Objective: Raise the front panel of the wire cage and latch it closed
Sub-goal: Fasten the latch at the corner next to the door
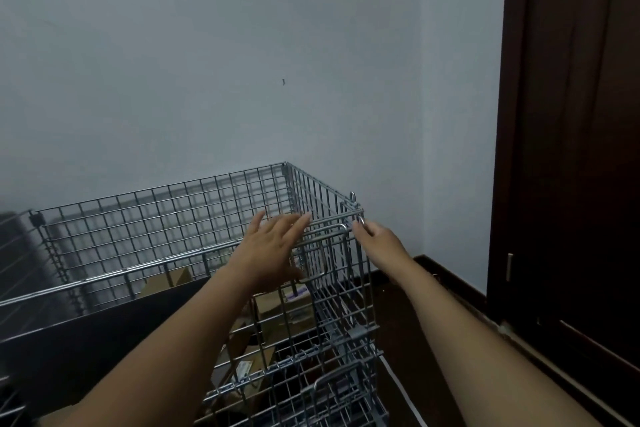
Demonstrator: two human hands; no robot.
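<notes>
A silver wire cage (166,218) stands in a room corner, open at the top. Its front panel (332,288) stands raised, with its top edge up against the cage's right front corner. My left hand (273,250) lies flat on the panel's top edge, fingers spread, thumb below near a wire handle loop (323,250). My right hand (375,239) pinches a small metal latch ring (361,219) at the top right corner, just under the corner post's loop (352,197).
Cardboard boxes (277,308) and a dark board (104,333) lie inside the cage. A pale wall (242,62) is behind it. A dark wooden door or cabinet (571,149) stands to the right, with dark floor (426,374) between it and the cage.
</notes>
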